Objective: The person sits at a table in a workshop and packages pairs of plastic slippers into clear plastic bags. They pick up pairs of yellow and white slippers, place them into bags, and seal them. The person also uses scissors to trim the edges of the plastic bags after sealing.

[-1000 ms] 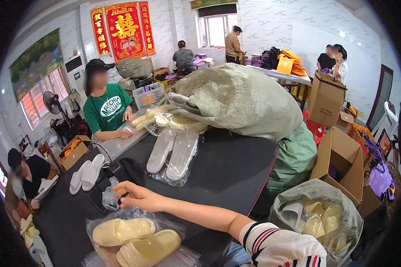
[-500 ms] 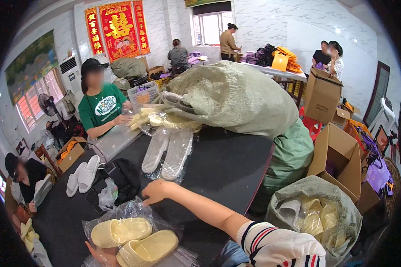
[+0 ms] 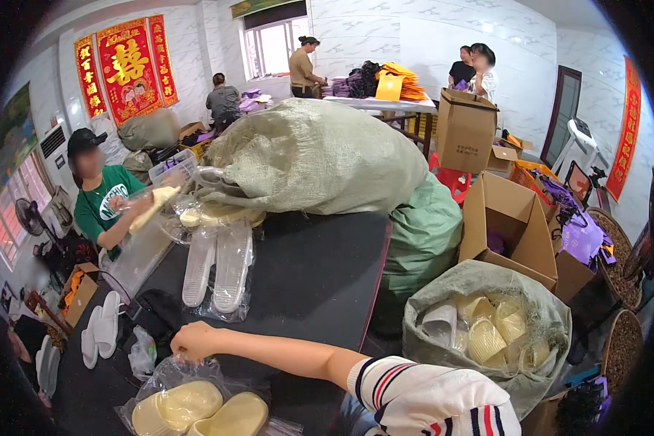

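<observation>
A pair of pale yellow slippers (image 3: pixel 178 405) lies in a clear plastic bag (image 3: pixel 168 374) at the near edge of the dark table. My right hand (image 3: pixel 196 341) reaches in from the right, fingers closed on the top edge of this bag. My left hand does not show. Farther up the table a pair of white slippers (image 3: pixel 216 272) rests in clear plastic, soles up. Yellow slippers (image 3: pixel 221 214) in plastic lie behind them, against a large woven sack (image 3: pixel 320 156). At the left a co-worker in a green shirt (image 3: pixel 102 200) holds up a bagged yellow slipper (image 3: pixel 154 207).
An open woven sack (image 3: pixel 421 305) of bagged slippers stands at my right, beside an open cardboard box (image 3: pixel 512 232). Loose white slippers (image 3: pixel 102 328) and a small plastic bag (image 3: pixel 142 354) lie on the table's left. Other people stand at the back.
My view has swung right. My right hand has come down to the bag's upper edge, and my left hand has left the picture. The co-worker has lifted a bagged yellow slipper.
</observation>
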`<action>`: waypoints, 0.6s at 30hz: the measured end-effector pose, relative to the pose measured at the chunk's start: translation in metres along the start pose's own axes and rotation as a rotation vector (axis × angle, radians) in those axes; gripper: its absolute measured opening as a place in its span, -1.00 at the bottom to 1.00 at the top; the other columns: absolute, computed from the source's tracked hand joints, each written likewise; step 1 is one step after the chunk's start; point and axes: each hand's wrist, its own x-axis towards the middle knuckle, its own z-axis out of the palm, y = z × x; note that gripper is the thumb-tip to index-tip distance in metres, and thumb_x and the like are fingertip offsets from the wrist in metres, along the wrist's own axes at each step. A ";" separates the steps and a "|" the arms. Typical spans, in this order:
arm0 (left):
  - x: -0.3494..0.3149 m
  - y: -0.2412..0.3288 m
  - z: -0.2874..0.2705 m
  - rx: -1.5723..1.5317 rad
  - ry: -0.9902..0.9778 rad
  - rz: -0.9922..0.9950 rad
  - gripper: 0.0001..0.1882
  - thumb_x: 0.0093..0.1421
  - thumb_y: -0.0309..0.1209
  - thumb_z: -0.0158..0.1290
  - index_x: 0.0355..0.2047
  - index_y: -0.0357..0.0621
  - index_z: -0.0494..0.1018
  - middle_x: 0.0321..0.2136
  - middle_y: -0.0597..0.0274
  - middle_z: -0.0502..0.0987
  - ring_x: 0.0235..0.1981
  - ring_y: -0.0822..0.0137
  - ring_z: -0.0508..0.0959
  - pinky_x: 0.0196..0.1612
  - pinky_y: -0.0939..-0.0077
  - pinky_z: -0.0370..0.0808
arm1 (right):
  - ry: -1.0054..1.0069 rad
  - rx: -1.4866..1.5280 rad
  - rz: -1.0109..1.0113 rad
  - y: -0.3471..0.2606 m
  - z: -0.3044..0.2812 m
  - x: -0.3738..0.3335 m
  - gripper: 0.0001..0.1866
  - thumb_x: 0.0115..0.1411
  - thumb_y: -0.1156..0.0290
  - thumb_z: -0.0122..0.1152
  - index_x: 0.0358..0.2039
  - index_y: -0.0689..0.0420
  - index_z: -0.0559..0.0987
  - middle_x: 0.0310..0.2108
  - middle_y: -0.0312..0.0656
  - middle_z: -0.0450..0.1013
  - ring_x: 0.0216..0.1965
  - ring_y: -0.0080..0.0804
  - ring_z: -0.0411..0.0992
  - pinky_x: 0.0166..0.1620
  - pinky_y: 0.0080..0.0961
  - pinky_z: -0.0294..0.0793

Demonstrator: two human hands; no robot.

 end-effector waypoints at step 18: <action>0.005 0.001 -0.006 0.108 0.033 0.027 -0.29 0.24 0.13 -0.18 0.18 -0.18 0.25 0.12 -0.05 0.32 0.12 0.04 0.37 0.14 0.13 0.35 | -0.052 0.422 -0.265 -0.091 -0.087 -0.056 -0.81 0.19 0.30 0.16 -0.39 0.15 0.61 -0.73 -0.28 0.52 -0.71 -0.52 0.51 -0.60 -0.60 0.46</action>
